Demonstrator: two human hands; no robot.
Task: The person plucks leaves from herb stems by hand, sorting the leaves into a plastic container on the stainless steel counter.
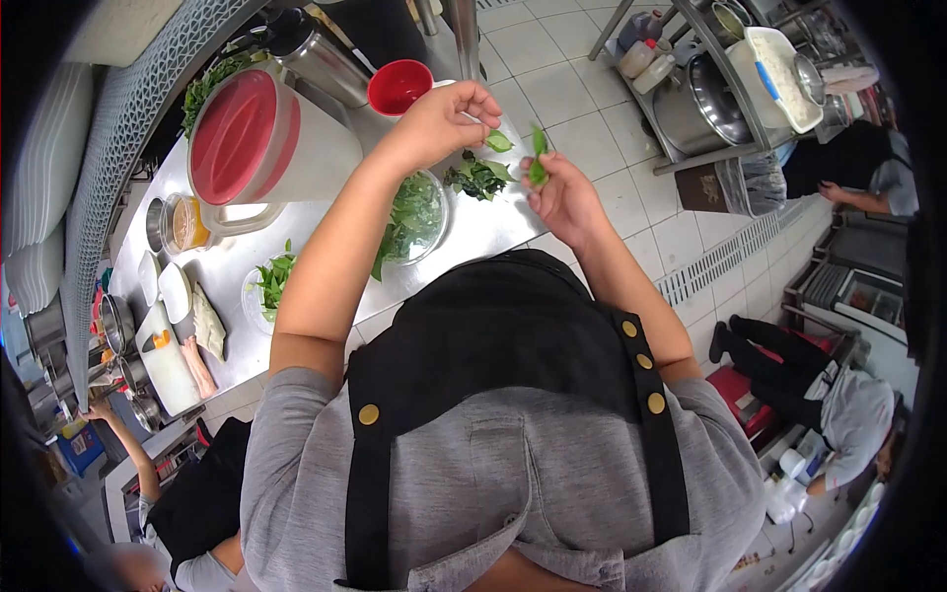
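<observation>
Above the table's far right corner, my left hand [446, 123] is curled in a pinch, with a green leaf [499, 142] at its fingertips. Facing it, my right hand [569, 200] grips a small leafy sprig [538, 156] between thumb and fingers. Below the two hands, a dark green pile of leaves [477, 178] lies on the steel table [326, 316]. A clear bowl [441, 229] of loose green leaves stands near my left forearm, which hides part of it. Another container of leafy stems [275, 281] sits farther left.
A large pitcher with a red lid [232, 138], a red bowl [400, 87] and a jar of yellow liquid [187, 225] stand on the table. A cutting board [170, 365] lies at the left. Co-workers are at both sides; a steel rack [671, 163] stands beyond the tiled floor.
</observation>
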